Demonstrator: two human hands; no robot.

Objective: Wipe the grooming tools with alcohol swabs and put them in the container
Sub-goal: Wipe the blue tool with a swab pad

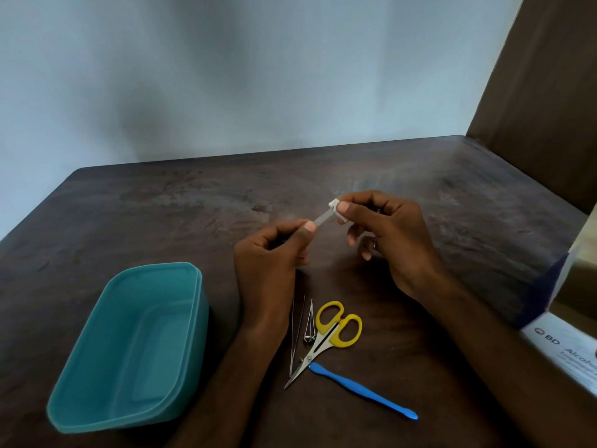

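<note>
My left hand (271, 253) pinches one end of a thin metal nail file (323, 217) above the table. My right hand (387, 234) pinches a folded white alcohol swab (336, 211) around the file's far end. An open teal container (129, 347) with nothing in it stands at the near left. Between my forearms lie metal tweezers (295, 334), a small nail clipper (309, 324), yellow-handled scissors (326, 334) and a blue cuticle tool (361, 391).
A white and blue box of alcohol swabs (562, 324) stands open at the right edge. The dark wooden table (161, 215) meets a pale wall behind and a brown panel (542, 92) at the far right.
</note>
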